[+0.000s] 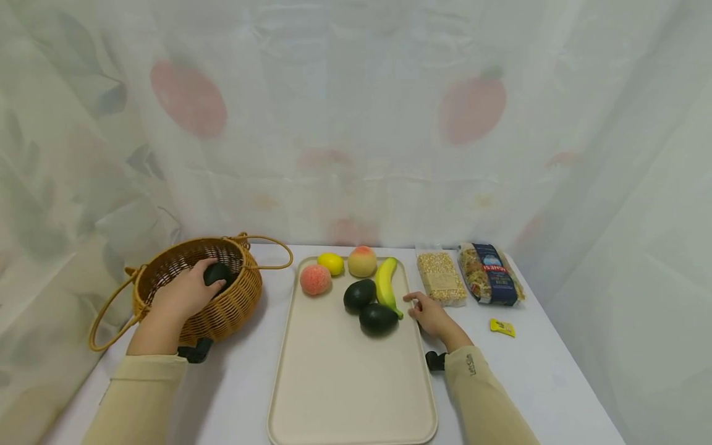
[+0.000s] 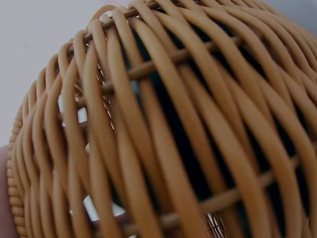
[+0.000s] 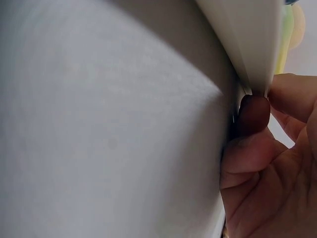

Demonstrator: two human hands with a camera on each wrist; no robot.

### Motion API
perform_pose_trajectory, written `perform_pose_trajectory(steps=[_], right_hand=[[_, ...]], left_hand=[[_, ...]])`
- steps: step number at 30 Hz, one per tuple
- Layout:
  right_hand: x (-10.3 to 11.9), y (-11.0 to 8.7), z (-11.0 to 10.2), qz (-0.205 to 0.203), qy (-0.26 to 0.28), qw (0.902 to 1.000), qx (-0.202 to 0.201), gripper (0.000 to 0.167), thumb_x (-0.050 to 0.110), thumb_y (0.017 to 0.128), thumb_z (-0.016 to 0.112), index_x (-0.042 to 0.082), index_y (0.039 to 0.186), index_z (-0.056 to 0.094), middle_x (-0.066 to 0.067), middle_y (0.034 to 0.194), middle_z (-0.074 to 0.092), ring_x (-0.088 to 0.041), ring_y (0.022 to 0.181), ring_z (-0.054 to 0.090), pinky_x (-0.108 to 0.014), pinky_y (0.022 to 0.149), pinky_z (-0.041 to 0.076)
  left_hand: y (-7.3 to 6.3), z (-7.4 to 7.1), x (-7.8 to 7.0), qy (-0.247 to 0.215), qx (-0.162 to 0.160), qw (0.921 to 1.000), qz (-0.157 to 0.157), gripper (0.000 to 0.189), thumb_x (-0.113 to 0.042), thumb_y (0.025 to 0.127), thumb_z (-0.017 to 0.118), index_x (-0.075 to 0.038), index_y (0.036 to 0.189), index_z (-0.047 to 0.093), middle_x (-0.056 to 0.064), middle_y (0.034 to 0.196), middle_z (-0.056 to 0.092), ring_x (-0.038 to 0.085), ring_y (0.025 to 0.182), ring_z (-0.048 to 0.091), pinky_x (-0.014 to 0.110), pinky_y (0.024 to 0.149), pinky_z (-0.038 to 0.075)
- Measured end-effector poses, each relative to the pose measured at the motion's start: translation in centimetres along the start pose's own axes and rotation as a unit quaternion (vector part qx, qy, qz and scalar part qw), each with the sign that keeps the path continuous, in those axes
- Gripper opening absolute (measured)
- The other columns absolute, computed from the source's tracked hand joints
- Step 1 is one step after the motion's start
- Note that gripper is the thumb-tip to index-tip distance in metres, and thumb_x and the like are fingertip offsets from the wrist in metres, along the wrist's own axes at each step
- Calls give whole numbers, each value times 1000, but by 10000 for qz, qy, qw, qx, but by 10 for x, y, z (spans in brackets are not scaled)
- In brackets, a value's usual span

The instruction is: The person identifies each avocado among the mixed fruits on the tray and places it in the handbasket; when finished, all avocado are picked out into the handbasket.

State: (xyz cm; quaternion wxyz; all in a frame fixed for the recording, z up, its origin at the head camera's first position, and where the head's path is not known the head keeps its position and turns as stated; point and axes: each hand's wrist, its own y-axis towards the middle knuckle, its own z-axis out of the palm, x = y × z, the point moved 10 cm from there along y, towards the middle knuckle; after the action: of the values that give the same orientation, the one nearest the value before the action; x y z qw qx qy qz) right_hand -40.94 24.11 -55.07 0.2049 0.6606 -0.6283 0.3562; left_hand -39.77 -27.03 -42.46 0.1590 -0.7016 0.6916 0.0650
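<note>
My left hand (image 1: 182, 292) reaches over the rim of a wicker basket (image 1: 236, 309) and grips a dark green avocado (image 1: 218, 278) at its opening. From the left wrist only the basket's woven side (image 2: 148, 124) shows, dark shapes behind its gaps; the fingers are hidden there. My right hand (image 1: 434, 317) is at the right edge of a beige tray (image 1: 334, 383). In the right wrist view, its fingers (image 3: 292, 96) pinch the tray's rim (image 3: 252, 44). Near that hand, a banana (image 1: 385, 285) and two more avocados (image 1: 378, 319) lie on the tray.
At the tray's far end sit a lemon (image 1: 330, 264) and two peaches (image 1: 315, 280). Right of the tray lie a bag of grains (image 1: 441, 276), a pasta pack (image 1: 491, 275) and a small yellow packet (image 1: 502, 327). Behind the table hangs a patterned curtain (image 1: 356, 123).
</note>
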Motion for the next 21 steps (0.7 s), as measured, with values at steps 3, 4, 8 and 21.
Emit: perform_pose_trajectory(steps=[3,4,8,21], right_hand=[[0,1,-1,22,-15,10000,-21,32,12,109,57,9,141,59,-7,89,46,-20,79,47,-36,74,39],[0,1,-1,51,-16,10000,-27,33,12,109,57,9,141,59,-7,89,47,-20,79,47,-36,74,39],[1,-1,-2,18,-7,10000,-36,32,11,109,57,8,141,59,-7,88,47,-20,79,48,-35,73,39],[1,-1,-1,-33,63,10000,27,33,12,109,56,7,142,58,-7,89,47,-20,79,47,-35,74,39]], left_hand=[[0,2,1,-114,109,9999,28,82,-52,108,49,-3,165,16,46,153,28,68,133,36,83,95,35],[0,2,1,-133,134,9998,44,82,-52,108,49,-3,165,16,46,153,29,68,132,38,82,94,36],[-1,1,-2,-87,136,9998,78,84,-53,108,49,0,164,17,46,153,30,68,131,40,80,95,38],[-39,-3,-143,-338,-1834,9674,1715,61,-24,100,72,-9,153,48,29,150,47,52,138,42,73,105,35]])
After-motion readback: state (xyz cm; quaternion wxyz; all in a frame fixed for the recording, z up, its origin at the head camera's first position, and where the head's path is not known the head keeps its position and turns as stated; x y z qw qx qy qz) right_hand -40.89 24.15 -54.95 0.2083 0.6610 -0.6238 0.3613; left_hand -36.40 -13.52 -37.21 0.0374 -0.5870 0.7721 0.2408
